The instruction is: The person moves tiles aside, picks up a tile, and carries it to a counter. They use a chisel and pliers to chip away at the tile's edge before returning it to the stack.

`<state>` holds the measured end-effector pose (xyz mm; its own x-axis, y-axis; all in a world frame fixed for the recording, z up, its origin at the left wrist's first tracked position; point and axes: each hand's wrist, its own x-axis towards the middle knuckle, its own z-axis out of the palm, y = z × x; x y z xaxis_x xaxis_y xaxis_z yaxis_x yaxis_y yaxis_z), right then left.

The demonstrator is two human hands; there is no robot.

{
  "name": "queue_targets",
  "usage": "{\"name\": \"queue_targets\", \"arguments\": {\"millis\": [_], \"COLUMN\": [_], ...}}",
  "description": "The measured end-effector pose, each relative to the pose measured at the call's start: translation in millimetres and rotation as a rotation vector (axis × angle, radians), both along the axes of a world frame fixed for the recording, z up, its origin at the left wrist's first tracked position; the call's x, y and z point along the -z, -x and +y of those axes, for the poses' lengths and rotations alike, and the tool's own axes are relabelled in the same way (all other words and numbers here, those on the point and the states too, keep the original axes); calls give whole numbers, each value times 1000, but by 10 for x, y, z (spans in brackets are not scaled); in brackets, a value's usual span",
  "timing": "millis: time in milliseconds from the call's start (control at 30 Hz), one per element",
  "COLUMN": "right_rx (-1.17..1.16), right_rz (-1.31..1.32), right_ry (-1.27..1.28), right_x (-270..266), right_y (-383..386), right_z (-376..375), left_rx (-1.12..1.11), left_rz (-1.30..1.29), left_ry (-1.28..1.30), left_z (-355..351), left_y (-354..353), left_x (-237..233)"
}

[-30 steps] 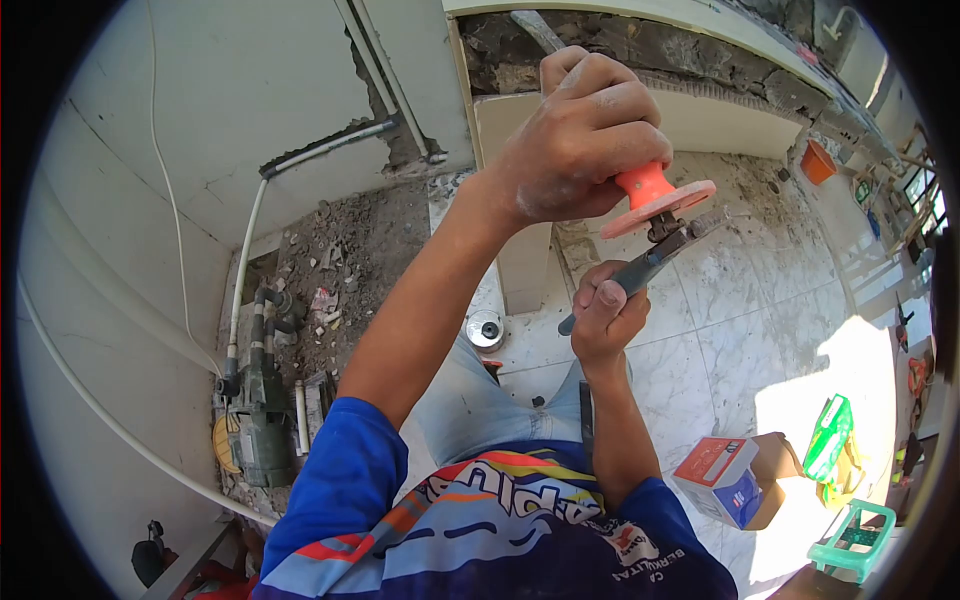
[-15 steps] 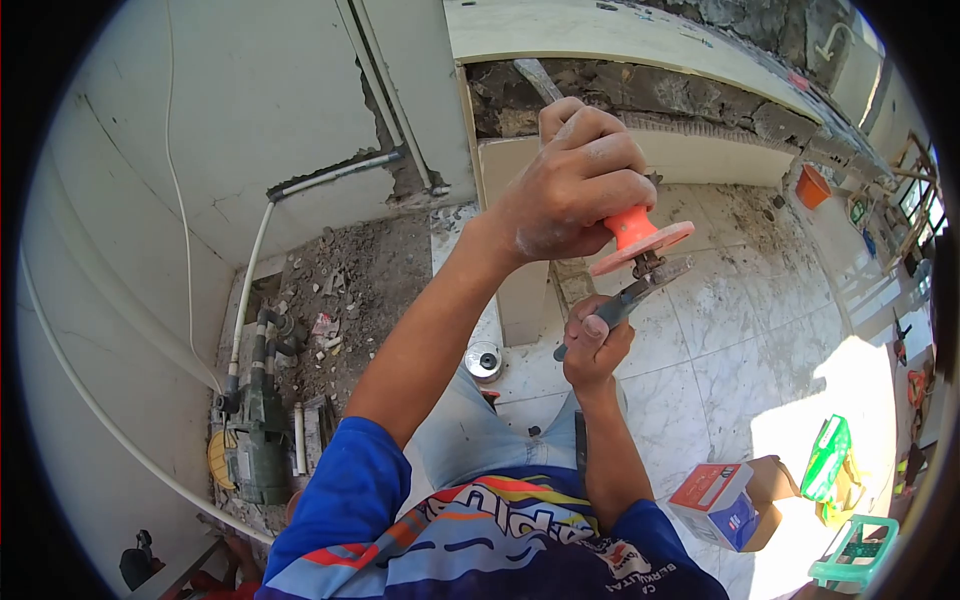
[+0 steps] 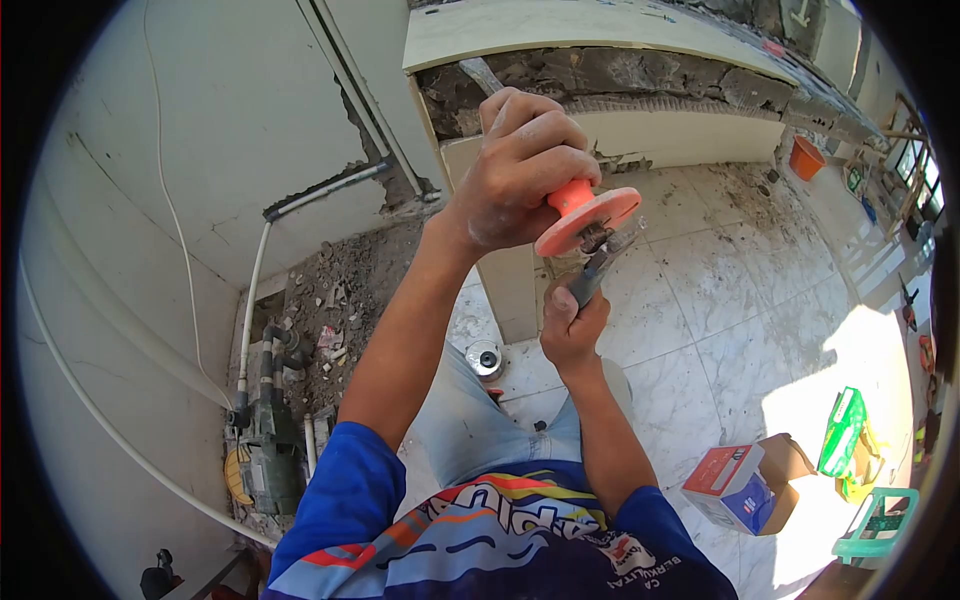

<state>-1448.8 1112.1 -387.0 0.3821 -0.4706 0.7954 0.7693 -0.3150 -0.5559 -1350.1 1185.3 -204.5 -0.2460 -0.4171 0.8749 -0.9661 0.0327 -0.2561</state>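
Hands moved left: left hand [image 3: 520, 165] grips orange-guarded chisel [image 3: 585, 215], right hand [image 3: 572, 325] grips pliers [image 3: 598, 265].

My left hand [image 3: 520, 165] is raised high, the arm stretched up and forward with the elbow slightly bent. It is closed tight in a fist, knuckles up, the skin dusted pale. My right hand [image 3: 572, 325] sits just below it, also clenched, thumb on top, the forearm angled up from a bent elbow.
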Motion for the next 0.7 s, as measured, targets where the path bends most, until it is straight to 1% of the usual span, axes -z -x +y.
{"name": "queue_targets", "arguments": {"millis": [33,67,167,267,300,367,400,467,500,567,633,700], "right_rx": [54,72,-37,-216,-217,-208,-200,-149,-128,-56,53,6], "right_rz": [212,199,98,-79,-53,-1,109,2,-50,21,57,19], "right_ry": [43,77,59,-148,-167,-210,-204,-301,-347,-296,-228,-303], "right_x": [-2,-4,95,89,113,181,232,247,234,181,129,164], "right_y": [25,76,221,370,430,552,641,643,645,742,808,883], "right_z": [-22,-62,-123,-59,-87,-152,-195,-226,-243,-359,-465,-513], "left_rx": [-3,-1,-29,-48,-58,-65,-63,-69,25,197,176,176], "left_rz": [0,17,-15,-66,-71,-75,-47,9,16,44,-36,-67], "left_ry": [-4,-9,0,37,43,53,60,70,17,-91,-174,-216], "left_z": [1,10,6,8,2,-23,-44,-81,-135,-301,-546,-747], "left_y": [11,16,34,53,76,111,154,267,352,563,670,708], "left_x": [-3,-14,-23,112,130,157,141,68,103,232,300,322]}}
